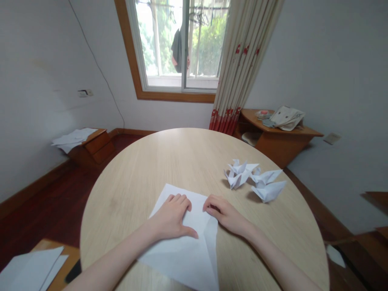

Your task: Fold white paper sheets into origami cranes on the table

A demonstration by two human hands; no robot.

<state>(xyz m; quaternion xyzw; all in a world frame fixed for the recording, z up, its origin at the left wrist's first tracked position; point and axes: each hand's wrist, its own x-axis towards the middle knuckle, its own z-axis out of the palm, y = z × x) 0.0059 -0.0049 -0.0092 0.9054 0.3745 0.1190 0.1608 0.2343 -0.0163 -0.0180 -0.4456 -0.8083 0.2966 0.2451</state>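
A white sheet of paper (184, 250) lies on the round light-wood table (136, 178) in front of me. My left hand (171, 218) rests palm down on the sheet with fingers together and thumb spread, pressing it flat. My right hand (224, 214) sits at the sheet's right edge with its fingers curled, fingertips on the paper near a fold. Several folded white paper birds (254, 180) lie on the table to the right, apart from both hands.
A low wooden side table (273, 137) with a bag and small items stands at the back right beside a curtain (242, 60). A wooden cabinet (91, 145) with papers stands at the left wall. Loose sheets (30, 268) lie at the bottom left.
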